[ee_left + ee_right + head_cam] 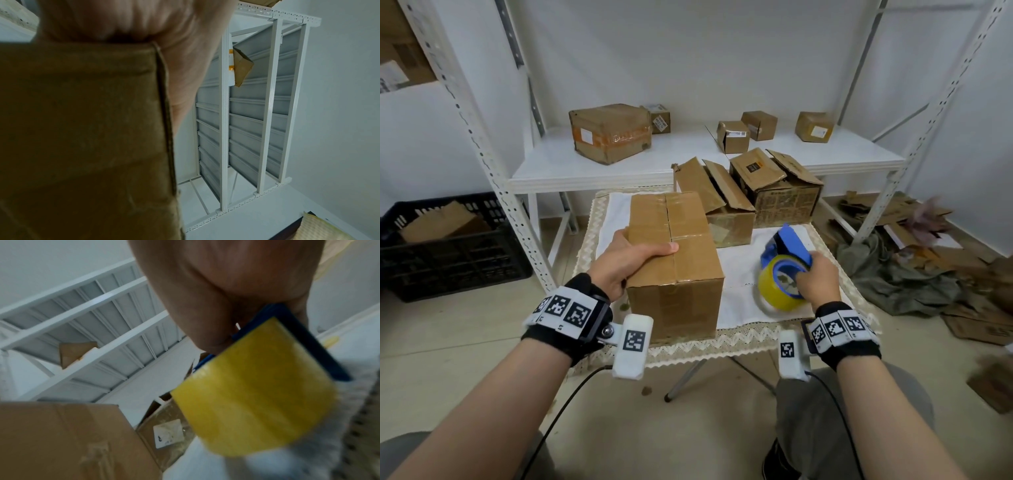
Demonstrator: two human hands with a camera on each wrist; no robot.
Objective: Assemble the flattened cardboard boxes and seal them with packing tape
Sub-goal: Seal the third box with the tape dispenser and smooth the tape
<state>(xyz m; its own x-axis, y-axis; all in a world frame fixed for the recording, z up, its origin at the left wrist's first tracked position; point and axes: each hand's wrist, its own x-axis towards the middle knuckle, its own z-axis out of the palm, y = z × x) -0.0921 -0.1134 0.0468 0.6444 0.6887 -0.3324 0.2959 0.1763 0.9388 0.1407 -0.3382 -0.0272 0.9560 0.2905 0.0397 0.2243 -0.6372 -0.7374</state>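
The left hand [628, 262] grips the taped box [674, 260] at its near-left top edge on the worktop [739, 308]. Right hand [816, 277] clamps the tape dispenser [786, 263], just right of the box. Keep that brace firm and press the seam flat.

A closed box [674, 260] stands on the near left part of the small table [722, 346], with the left hand [626, 260] on its left top edge. To its right, above the cloth [736, 301], the right hand [815, 277] holds the tape dispenser [786, 263]. Behind these sit two open boxes [726, 205] side by side (flaps up). Farther back a shelf [599, 171] carries several boxes; a crate [448, 246] sits on the floor at left, cardboard scraps [928, 233] at right
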